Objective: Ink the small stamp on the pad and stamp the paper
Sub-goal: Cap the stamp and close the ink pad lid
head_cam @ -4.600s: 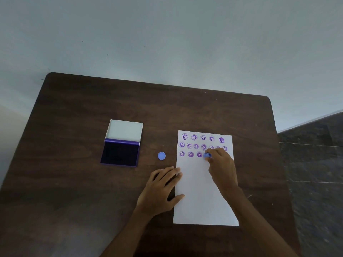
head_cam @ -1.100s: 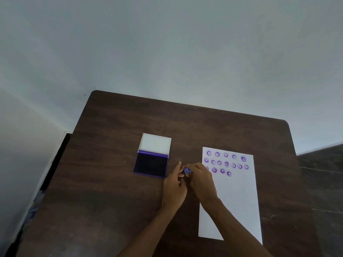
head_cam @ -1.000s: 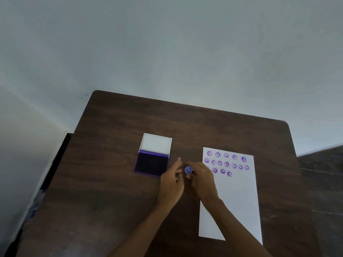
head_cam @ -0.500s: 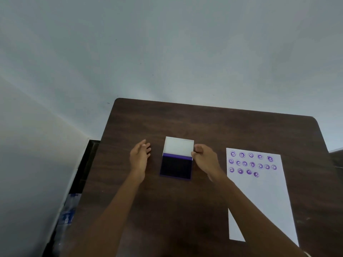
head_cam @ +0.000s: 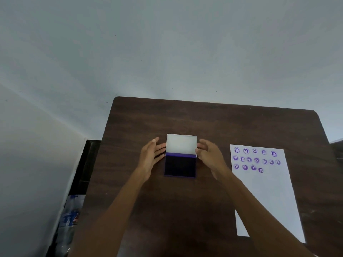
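The purple ink pad (head_cam: 180, 166) lies open on the dark wooden table (head_cam: 204, 119), its white lid (head_cam: 181, 144) folded back flat behind it. My left hand (head_cam: 151, 157) is beside the lid's left edge with straight fingers. My right hand (head_cam: 209, 156) is beside the lid's right edge, fingers reaching toward it. Both hands are open and flank the case; I cannot tell whether the fingertips touch it. The white paper (head_cam: 267, 197) lies to the right and carries three rows of purple round prints (head_cam: 256, 160). The small stamp is not visible.
The table's left edge borders a dark gap by the wall, where a plastic bottle (head_cam: 69, 219) stands on the floor. Pale walls rise behind the table.
Both hands have left the spot between pad and paper and closed in on the two sides of the open lid. The blue stamp, held a second ago, is out of sight. The view shifted left.
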The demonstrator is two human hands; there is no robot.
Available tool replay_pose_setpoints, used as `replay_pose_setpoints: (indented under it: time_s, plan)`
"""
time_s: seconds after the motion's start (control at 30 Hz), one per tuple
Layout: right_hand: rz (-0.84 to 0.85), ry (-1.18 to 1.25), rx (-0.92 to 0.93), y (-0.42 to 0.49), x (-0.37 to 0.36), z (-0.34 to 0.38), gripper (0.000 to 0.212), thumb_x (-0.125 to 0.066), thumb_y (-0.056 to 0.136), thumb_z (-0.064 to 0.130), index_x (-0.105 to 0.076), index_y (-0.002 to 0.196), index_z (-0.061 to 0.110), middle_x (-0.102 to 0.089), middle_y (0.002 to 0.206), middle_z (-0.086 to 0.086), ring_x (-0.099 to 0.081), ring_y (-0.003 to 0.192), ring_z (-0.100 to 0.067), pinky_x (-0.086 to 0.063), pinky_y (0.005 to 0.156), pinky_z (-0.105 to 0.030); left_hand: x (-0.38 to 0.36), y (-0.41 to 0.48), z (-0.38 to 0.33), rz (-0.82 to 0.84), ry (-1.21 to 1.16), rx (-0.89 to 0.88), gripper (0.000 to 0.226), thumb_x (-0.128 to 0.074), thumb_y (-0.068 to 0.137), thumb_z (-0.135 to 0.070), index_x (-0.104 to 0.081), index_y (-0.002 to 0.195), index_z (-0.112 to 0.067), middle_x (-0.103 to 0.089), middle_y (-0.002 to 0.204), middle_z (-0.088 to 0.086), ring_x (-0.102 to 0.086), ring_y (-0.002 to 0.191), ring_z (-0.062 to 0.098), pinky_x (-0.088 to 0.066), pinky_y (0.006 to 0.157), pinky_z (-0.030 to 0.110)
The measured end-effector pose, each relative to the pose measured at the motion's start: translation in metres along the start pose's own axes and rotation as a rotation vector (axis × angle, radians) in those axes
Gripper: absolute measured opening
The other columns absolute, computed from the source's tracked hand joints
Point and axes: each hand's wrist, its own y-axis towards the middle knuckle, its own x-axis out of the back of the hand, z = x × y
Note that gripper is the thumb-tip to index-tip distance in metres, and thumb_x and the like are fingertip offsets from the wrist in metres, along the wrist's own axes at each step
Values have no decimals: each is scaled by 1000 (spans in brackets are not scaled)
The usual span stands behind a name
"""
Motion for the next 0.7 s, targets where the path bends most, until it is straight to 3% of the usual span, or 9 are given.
replay_pose_setpoints:
  time_s: [0.17,0.3,0.4,0.5,0.63,0.7]
  plan:
    - [-26,14,86,-24,5,-7,47,-54,94,8,-44,137,22,-59,129,7,-55,108,-5,-46,75,-14,0,-24,3,1,106,-98,43,-31,109,-37,-43,148,-23,-64,134,3,-60,122,14,-44,111,41]
    - [-56,-47,154,-47,4,-21,47,-57,91,3,-50,133,24,-62,125,7,-57,113,-6,-48,92,-23,5,-45,23,-13,183,-189,43,-33,107,-40,-46,146,-26,-66,131,-4,-59,122,7,-45,108,36]
    - [-63,-107,199,-59,0,-34,46,-59,90,2,-53,130,24,-62,124,9,-56,111,-3,-44,89,-15,12,-54,41,-26,329,-245,45,-35,104,-47,-47,145,-31,-65,127,-16,-56,124,2,-45,108,32]
    - [-56,-115,205,-65,-7,-46,45,-58,89,0,-54,127,24,-63,124,8,-56,110,-2,-44,91,-16,18,-60,54,-49,503,-294,42,-37,104,-49,-49,142,-37,-62,125,-30,-50,121,-16,-38,102,9]
    - [-61,-155,178,-65,-14,-61,46,-58,88,-1,-53,130,19,-61,129,1,-55,111,-2,-42,93,-15,16,-66,68,-53,640,-331,42,-41,104,-43,-50,143,-31,-54,136,-23,-46,116,-22,-30,92,-6]
    - [-71,-188,179,-65,-17,-67,46,-59,88,0,-53,130,18,-60,131,0,-54,114,-4,-42,94,-16,14,-67,72,-35,687,-353,41,-43,105,-39,-51,144,-27,-54,140,-18,-45,120,-19,-31,98,-3]
